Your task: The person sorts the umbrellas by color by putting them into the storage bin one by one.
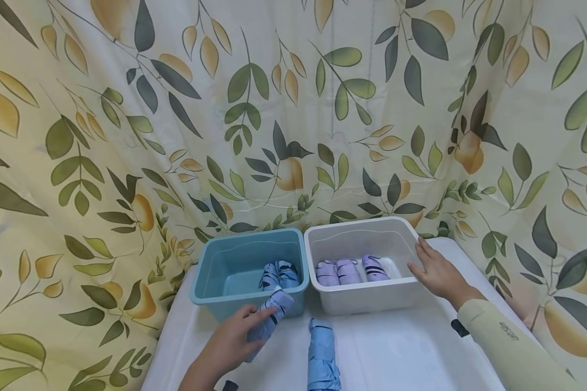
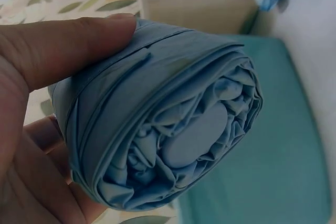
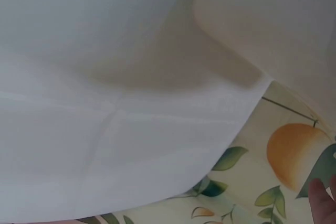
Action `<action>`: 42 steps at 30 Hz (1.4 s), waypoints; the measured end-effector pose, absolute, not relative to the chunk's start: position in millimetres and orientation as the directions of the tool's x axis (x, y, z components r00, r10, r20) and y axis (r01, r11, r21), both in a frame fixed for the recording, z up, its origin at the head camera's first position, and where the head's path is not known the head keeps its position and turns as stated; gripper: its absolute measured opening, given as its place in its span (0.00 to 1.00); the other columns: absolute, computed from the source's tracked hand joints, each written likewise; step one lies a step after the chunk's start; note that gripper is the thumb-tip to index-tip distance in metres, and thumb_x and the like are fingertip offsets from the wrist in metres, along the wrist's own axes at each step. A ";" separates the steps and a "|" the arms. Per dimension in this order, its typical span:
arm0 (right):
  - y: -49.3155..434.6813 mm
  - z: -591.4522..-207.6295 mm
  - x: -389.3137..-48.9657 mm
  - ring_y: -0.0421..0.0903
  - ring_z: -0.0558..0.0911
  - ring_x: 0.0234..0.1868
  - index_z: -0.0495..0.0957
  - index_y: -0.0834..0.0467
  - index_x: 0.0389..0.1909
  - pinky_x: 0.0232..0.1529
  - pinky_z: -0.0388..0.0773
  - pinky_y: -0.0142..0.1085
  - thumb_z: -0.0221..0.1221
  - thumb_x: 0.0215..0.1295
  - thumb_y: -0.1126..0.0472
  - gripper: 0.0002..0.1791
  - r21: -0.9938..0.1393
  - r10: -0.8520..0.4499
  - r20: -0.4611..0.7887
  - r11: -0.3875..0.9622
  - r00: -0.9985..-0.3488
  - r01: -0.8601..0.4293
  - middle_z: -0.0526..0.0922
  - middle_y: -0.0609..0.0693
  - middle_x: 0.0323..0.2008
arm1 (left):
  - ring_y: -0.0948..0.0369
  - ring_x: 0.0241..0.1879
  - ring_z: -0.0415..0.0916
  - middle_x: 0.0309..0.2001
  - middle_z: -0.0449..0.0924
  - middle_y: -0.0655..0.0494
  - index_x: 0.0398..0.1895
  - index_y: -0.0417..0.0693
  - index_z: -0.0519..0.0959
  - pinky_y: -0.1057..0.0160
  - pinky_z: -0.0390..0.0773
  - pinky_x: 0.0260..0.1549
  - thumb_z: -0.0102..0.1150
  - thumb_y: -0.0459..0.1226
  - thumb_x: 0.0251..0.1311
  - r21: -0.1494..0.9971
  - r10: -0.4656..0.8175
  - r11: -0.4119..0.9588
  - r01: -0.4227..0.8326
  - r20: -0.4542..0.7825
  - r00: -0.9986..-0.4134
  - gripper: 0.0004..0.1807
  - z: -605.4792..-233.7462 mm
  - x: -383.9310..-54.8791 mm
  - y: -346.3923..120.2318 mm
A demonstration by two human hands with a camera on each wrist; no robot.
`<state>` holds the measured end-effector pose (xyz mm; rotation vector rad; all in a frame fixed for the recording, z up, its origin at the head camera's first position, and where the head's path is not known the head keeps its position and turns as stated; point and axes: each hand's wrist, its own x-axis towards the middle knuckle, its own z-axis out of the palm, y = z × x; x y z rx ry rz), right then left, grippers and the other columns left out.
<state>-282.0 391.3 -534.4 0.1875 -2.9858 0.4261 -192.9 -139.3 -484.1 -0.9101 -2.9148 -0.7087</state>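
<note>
The left hand has its fingers and thumb wrapped around a folded blue umbrella. The umbrella is held just in front of the blue bin, with its top end at the bin's front rim. In the left wrist view you can see the rolled-up end of the blue umbrella with the thumb pressed on its side.

The blue bin has two more folded blue umbrellas in it, with dark stripes. Right beside it stands a white bin. The two bins touch. The white bin holds three folded purple umbrellas in a row.

The right hand lies flat with straight fingers on the right side of the white bin. It is not grabbing anything. Its arm wears a pale green sleeve.

One more blue umbrella lies on the white table, in front of the two bins and between the hands. Nothing blocks the bins' open tops. A curtain with leaves and yellow fruit hangs behind it all.
</note>
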 end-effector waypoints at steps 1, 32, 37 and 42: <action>391.6 -533.9 -282.2 0.71 0.51 0.70 0.48 0.74 0.72 0.64 0.52 0.64 0.39 0.73 0.37 0.46 -0.272 -0.106 0.140 0.952 -0.984 -0.141 0.44 0.69 0.74 | 0.62 0.42 0.73 0.49 0.72 0.61 0.66 0.74 0.70 0.59 0.80 0.38 0.76 0.38 0.48 0.418 0.545 0.719 0.555 0.156 -0.823 0.42 -480.6 -194.4 -140.6; 393.2 -518.4 -278.9 0.70 0.41 0.72 0.43 0.78 0.70 0.66 0.38 0.64 0.38 0.70 0.30 0.55 -0.166 -0.177 0.029 0.970 -0.984 -0.180 0.39 0.75 0.72 | 0.55 0.42 0.73 0.51 0.74 0.47 0.68 0.62 0.71 0.56 0.78 0.33 0.74 0.32 0.48 0.323 0.556 0.775 0.543 0.058 -0.829 0.40 -428.2 -343.5 -166.1; 392.5 -517.3 -274.9 0.70 0.40 0.72 0.42 0.79 0.70 0.67 0.37 0.64 0.42 0.68 0.30 0.56 -0.207 -0.186 0.032 0.960 -0.982 -0.188 0.38 0.75 0.72 | 0.56 0.41 0.73 0.51 0.75 0.48 0.67 0.61 0.73 0.56 0.77 0.35 0.74 0.33 0.48 0.318 0.525 0.812 0.489 -0.032 -0.851 0.39 -443.9 -362.1 -169.8; 391.0 -516.7 -274.3 0.70 0.40 0.72 0.42 0.79 0.70 0.67 0.36 0.63 0.42 0.68 0.30 0.56 -0.192 -0.184 0.050 0.963 -0.982 -0.190 0.38 0.74 0.72 | 0.56 0.46 0.73 0.57 0.76 0.48 0.66 0.57 0.73 0.54 0.76 0.44 0.74 0.30 0.47 0.298 0.540 0.819 0.490 -0.115 -0.834 0.39 -459.4 -380.1 -172.8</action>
